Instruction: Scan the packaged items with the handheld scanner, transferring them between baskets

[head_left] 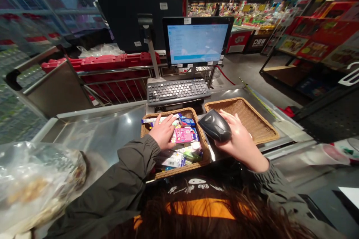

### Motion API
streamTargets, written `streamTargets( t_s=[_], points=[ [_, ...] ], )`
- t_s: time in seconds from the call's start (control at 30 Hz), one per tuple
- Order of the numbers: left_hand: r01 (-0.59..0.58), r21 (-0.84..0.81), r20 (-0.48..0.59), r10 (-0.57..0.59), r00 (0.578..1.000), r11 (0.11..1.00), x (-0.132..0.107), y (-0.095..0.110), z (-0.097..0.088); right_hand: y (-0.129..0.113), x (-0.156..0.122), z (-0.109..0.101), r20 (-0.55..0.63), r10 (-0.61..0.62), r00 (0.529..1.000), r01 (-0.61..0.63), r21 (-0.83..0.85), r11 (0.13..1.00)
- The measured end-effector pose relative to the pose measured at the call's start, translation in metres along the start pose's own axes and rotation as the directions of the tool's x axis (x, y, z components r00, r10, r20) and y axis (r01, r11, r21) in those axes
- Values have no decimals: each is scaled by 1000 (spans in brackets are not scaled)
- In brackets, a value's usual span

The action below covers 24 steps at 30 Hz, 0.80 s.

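Observation:
My right hand (237, 136) is wrapped round a black barcode scanner (215, 125), held above the gap between two wicker baskets. My left hand (163, 132) lies over the packets in the left basket (209, 153), fingers stretched out, resting on or just above them. Beside its fingertips are a pink packet (183, 135) and a small blue packet (187, 121). A long, narrow white-and-blue packet (148, 120) pokes past the basket's left rim. Nearer to me lie a white packet with a barcode (171, 160) and a green one (193, 156). My left palm hides some packets.
The second basket (254, 119) has no goods showing in it. Behind the baskets stand a keyboard (178, 91) and a lit monitor (198, 43). A clear plastic bag (39, 183) sits at the left on the metal counter (112, 127). Boxes fill a shelf (316, 30) at right.

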<state>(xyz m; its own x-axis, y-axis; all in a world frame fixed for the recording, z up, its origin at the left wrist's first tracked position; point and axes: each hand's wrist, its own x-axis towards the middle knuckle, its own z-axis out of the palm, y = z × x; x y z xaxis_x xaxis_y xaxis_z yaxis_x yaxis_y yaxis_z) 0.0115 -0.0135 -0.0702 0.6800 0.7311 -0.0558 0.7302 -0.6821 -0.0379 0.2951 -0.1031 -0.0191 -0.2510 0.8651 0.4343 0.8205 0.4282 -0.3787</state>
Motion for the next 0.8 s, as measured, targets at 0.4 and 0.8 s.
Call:
streamTargets(
  t_s=[0.4, 0.8],
  points=[
    [-93, -4, -31, 93, 995, 996, -4, 10, -9, 29, -20, -16, -50, 87, 995, -89, -41, 995],
    [-327, -60, -149, 315, 937, 943, 122, 84, -25, 98, -57, -62, -254, 280, 926, -314, -107, 943]
  ],
)
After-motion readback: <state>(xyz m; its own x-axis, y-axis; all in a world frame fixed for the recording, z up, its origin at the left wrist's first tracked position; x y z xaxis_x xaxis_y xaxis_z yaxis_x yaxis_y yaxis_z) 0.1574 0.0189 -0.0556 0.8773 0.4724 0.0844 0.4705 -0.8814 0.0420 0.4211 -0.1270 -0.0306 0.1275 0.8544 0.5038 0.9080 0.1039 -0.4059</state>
